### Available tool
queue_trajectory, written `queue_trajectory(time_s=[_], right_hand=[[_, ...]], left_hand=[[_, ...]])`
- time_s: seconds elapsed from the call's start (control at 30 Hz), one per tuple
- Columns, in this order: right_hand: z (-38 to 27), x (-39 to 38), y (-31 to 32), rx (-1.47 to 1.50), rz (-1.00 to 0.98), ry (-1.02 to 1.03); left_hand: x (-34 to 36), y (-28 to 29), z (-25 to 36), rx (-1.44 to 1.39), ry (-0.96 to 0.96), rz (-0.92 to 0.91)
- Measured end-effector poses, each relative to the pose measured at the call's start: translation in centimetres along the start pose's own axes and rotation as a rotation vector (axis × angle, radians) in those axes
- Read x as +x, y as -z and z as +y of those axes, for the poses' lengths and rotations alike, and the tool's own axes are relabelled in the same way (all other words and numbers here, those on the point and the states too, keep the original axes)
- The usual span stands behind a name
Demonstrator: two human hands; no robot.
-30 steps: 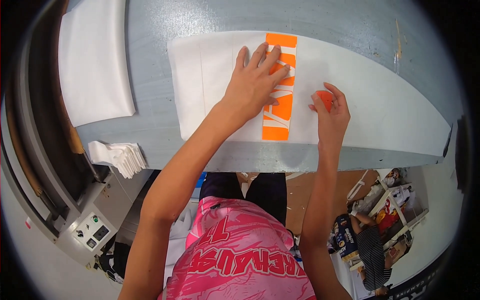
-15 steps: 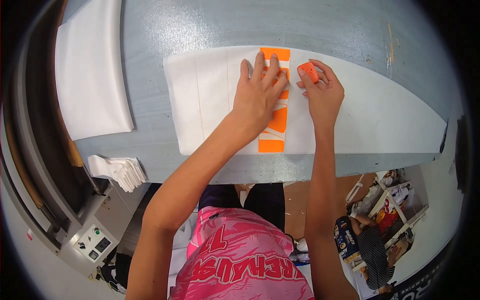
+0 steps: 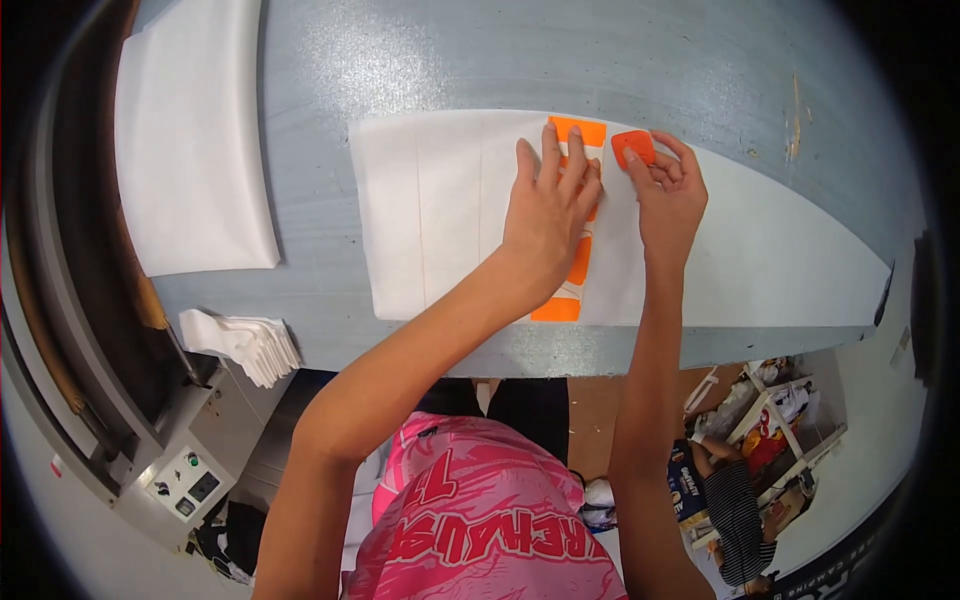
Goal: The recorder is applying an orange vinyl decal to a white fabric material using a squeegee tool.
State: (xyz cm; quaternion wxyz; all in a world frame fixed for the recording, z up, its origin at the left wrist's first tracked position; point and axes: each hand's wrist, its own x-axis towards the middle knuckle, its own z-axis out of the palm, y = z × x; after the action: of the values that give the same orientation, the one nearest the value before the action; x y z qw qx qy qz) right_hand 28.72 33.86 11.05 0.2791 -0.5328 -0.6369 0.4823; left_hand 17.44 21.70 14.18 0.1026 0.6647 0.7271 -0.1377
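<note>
Red lettering [image 3: 495, 537], number [image 3: 437, 480] on pink shirt [image 3: 490, 445]

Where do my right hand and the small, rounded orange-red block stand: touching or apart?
Touching: the head view shows the right hand holding the orange-red block, thumb overlapping it.

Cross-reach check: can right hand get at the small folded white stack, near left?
Probably not directly: the left forearm lies across the path to the stack, and the right hand holds an orange-red block.

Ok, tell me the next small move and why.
Probably move the small orange-red block left onto the far end of the orange strip: the right hand holds it just beside that end, while the left hand rests on the strip.
</note>
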Motion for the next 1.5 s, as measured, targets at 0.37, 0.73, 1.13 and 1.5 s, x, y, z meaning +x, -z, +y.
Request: queue_trajectory(time_s=[0.37,0.73,1.13,1.5], right_hand=[[-1.9,0.1,0.5,0.155,-0.094,-0.224],[-1.8,-0.2,0.1,0.315,-0.077,-0.180],[-1.1,0.6,-3.5,0.016,0.155,0.022],[-1.7,-0.1,-3.4,-0.112,0.135,0.058]], left_hand=[[0.0,0.0,-0.2,-0.028,-0.010,0.019],[-0.1,-0.6,-0.4,-0.148,-0.008,0.101],[0.0,-0.6,-0.4,-0.130,-0.016,0.051],[-0.2,-0.6,-0.7,-0.052,-0.013,0.020]])
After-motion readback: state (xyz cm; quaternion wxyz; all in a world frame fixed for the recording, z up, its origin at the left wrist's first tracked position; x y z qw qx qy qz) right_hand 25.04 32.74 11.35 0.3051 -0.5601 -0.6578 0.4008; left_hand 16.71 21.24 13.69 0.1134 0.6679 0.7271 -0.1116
